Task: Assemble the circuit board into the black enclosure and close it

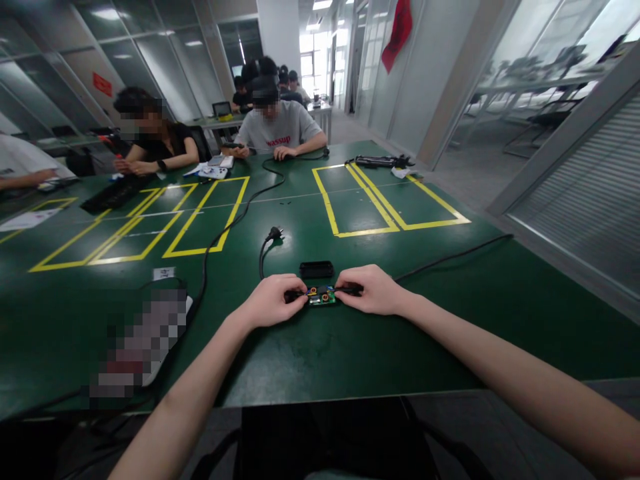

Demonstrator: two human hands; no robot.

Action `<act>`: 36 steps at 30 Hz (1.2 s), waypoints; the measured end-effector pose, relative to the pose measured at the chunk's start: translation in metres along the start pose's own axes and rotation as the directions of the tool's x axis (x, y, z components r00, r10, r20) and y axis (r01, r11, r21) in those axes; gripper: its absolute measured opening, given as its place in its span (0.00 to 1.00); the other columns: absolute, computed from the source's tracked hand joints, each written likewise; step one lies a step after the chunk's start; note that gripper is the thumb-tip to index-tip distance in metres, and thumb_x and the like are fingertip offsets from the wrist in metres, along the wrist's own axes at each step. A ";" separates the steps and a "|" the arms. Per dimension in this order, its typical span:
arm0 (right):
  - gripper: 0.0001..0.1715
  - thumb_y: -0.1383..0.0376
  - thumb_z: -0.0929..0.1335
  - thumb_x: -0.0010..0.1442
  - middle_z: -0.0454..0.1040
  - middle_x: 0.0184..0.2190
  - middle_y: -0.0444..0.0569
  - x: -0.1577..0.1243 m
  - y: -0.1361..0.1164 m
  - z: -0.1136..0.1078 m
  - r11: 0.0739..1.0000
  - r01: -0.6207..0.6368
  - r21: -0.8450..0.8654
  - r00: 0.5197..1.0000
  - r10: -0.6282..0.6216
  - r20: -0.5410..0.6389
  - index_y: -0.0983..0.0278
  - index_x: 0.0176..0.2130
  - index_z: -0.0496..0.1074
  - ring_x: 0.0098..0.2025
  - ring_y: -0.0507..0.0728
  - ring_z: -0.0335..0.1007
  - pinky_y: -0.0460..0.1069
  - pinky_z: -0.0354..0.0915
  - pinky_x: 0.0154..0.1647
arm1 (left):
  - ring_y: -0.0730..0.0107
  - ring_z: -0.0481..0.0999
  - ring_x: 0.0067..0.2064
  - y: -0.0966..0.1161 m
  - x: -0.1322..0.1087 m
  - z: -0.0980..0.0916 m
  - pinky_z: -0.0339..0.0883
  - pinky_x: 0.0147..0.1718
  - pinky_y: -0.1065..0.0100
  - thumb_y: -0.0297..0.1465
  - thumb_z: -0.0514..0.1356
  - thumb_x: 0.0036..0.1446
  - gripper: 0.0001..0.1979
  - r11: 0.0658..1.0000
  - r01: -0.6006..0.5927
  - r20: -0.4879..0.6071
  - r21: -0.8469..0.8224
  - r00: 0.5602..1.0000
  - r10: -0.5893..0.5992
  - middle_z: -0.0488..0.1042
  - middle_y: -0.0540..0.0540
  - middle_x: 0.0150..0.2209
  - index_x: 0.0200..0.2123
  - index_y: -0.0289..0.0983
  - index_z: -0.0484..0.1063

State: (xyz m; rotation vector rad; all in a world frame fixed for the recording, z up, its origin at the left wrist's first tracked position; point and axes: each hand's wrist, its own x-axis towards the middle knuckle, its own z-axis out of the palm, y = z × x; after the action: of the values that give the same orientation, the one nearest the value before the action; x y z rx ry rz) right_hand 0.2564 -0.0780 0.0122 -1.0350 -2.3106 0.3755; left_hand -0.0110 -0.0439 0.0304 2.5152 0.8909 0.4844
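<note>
From here I pinch the left cable end (pixel 294 295) in my left hand (pixel 275 300), the right cable end (pixel 353 289) in my right hand (pixel 371 289). The circuit board (pixel 321 296) sits between, near the black cover (pixel 316 269)

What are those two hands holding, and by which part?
Black cords, by their ends at the small circuit board: left hand on one side, right hand on the other.

Glass partitions (pixel 583 167) (striped at right) flank a bright far window (pixel 307 53).

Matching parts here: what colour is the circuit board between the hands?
The circuit board is green, in the head view.
</note>
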 end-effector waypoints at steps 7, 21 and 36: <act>0.08 0.64 0.68 0.62 0.75 0.25 0.45 0.001 -0.001 0.000 0.996 0.033 -0.085 0.999 -0.032 0.014 0.63 0.30 0.72 0.25 0.52 0.67 0.46 0.56 0.28 | 0.71 0.77 0.32 -0.001 0.000 -0.002 0.68 0.33 0.71 0.31 0.62 0.59 0.06 0.982 0.040 0.001 -0.184 0.999 -0.040 0.80 0.47 0.32 0.35 0.35 0.79; 0.07 0.65 0.67 0.63 0.76 0.27 0.46 -0.001 -0.003 0.001 0.994 0.071 -0.077 0.997 -0.071 0.015 0.62 0.32 0.72 0.27 0.54 0.71 0.47 0.57 0.30 | 0.69 0.77 0.35 -0.002 0.000 -0.009 0.69 0.37 0.69 0.30 0.63 0.62 0.07 0.974 0.017 -0.030 -0.226 0.999 -0.024 0.79 0.45 0.34 0.35 0.35 0.81; 0.19 0.54 0.66 0.71 0.75 0.30 0.51 0.000 -0.004 -0.005 0.880 0.266 -0.394 0.963 -0.228 0.142 0.64 0.36 0.75 0.30 0.56 0.69 0.50 0.56 0.33 | 0.68 0.71 0.35 -0.001 0.000 -0.003 0.64 0.36 0.69 0.31 0.61 0.64 0.10 0.995 0.013 -0.009 -0.096 1.000 -0.014 0.75 0.47 0.32 0.30 0.36 0.76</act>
State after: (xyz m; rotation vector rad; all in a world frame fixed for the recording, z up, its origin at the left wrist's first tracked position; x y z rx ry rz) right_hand 0.2568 -0.0812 0.0178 -0.9025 -2.6332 -0.1810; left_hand -0.0129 -0.0421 0.0328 2.4205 0.8667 0.5227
